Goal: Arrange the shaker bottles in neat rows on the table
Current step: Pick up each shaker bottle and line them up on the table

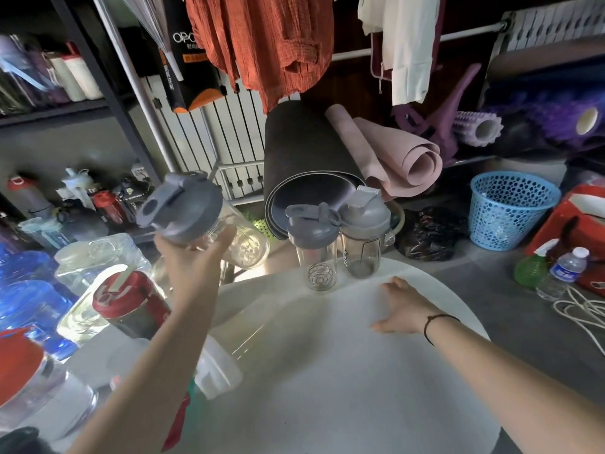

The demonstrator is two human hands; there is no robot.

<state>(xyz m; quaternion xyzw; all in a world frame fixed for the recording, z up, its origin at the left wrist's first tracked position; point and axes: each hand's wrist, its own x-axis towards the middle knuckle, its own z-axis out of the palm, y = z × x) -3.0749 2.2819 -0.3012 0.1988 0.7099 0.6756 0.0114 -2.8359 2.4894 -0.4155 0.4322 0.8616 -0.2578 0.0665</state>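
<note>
My left hand grips a clear shaker bottle with a grey lid, held tilted in the air above the table's far left edge. Two more grey-lidded shaker bottles stand upright side by side at the far edge of the round white table: a clear one with a wire ball inside and a smoky one to its right. My right hand rests flat on the table, fingers spread, just right of that pair and holding nothing. A clear bottle with a white lid lies on its side under my left forearm.
A red-lidded dark bottle and several clear and blue containers crowd the left side. Rolled mats lean behind the table. A blue basket, a green spray bottle, a water bottle and a white cord lie on the floor at the right.
</note>
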